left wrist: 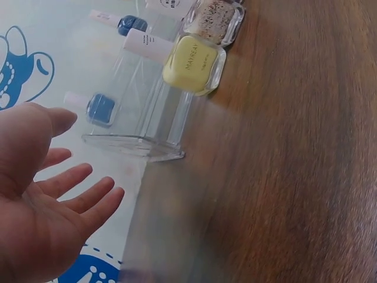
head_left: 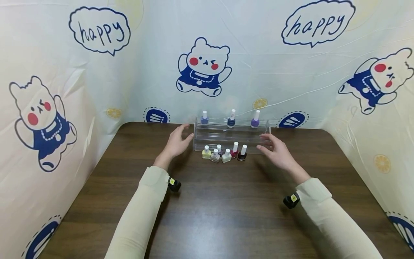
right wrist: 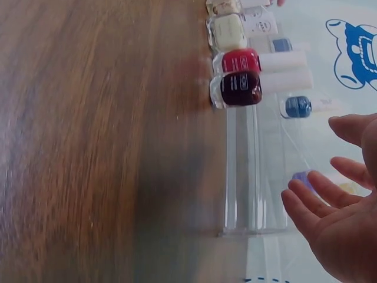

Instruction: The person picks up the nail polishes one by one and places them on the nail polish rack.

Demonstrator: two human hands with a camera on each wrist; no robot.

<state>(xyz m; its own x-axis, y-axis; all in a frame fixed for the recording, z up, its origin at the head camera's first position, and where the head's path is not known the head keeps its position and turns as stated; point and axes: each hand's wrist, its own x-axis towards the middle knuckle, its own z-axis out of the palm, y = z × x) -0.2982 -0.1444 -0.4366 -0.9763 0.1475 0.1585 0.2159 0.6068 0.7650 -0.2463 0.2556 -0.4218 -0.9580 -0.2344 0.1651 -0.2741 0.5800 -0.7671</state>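
A clear stepped display rack [head_left: 231,137] stands toward the back of the table. Its top step bears three nail polish bottles: a light blue one [head_left: 205,120], a dark blue one [head_left: 231,123] and a purple one [head_left: 255,123]. Clustered at its front foot are several more, among them a yellow bottle [left wrist: 191,65], a speckled bottle [left wrist: 215,22], a pale cream bottle [right wrist: 228,32], a red bottle [right wrist: 238,61] and a near-black bottle [right wrist: 240,88]. My left hand [head_left: 177,142], fingers spread, is beside the rack's left end. Near the right end, my right hand [head_left: 277,151] has loosely bent fingers, holding nothing.
Dark wood tabletop [head_left: 207,212] extends in front of the rack toward me. A pale printed cloth [head_left: 155,72] with cartoon bears hangs behind the table and along both sides. Each wrist carries a small black camera [head_left: 174,185].
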